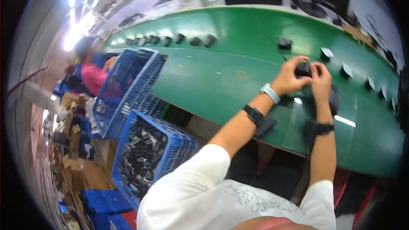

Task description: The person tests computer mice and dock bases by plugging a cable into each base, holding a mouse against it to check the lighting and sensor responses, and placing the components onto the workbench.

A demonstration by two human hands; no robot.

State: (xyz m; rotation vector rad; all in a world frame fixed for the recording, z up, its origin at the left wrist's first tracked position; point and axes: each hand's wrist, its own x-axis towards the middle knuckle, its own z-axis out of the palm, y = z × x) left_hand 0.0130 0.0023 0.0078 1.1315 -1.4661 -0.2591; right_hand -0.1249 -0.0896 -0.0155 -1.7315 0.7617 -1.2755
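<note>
one small black part (pixel 302 70), pinched in the fingers of your left hand (pixel 290 77) and right hand (pixel 321 79); green table (pixel 200 74) beneath.

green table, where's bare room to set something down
Bare: between the upper blue crate and left hand, save a yellow loop and specks; also the table's near side, right of the right forearm. Crowded: beside the right hand and along the rows of dark parts.

wearer's hands (pixel 292 76) (pixel 321 79): 2 | held dark piece (pixel 303 70): 1 | black wristbands (pixel 254 115) (pixel 324 129): 2 | pale-blue wristband (pixel 270 93): 1 | co-worker (pixel 94 76): 1
</note>
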